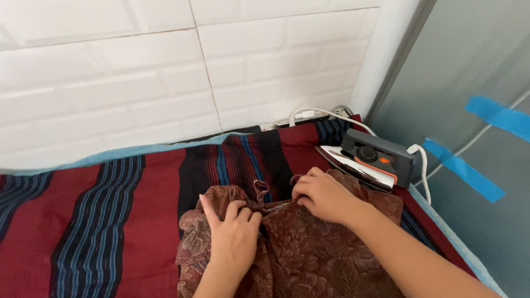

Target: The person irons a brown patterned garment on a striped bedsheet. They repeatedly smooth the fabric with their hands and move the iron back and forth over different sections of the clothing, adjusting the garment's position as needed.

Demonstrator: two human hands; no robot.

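Note:
A brown patterned garment [309,248] lies crumpled on a red cloth with black and blue stripes [110,221]. My left hand [234,232] pinches the garment's upper edge, fingers curled into the fabric. My right hand [323,194] grips the same edge a little to the right, near a thin strap. A grey electric iron [369,159] with an orange dial rests tilted on its side just beyond my right hand, its shiny soleplate facing left.
The iron's white cord [326,114] runs along the foot of the white brick-pattern wall [165,72]. A grey panel [475,165] with blue tape strips closes off the right side. A light blue edge [458,243] borders the striped cloth.

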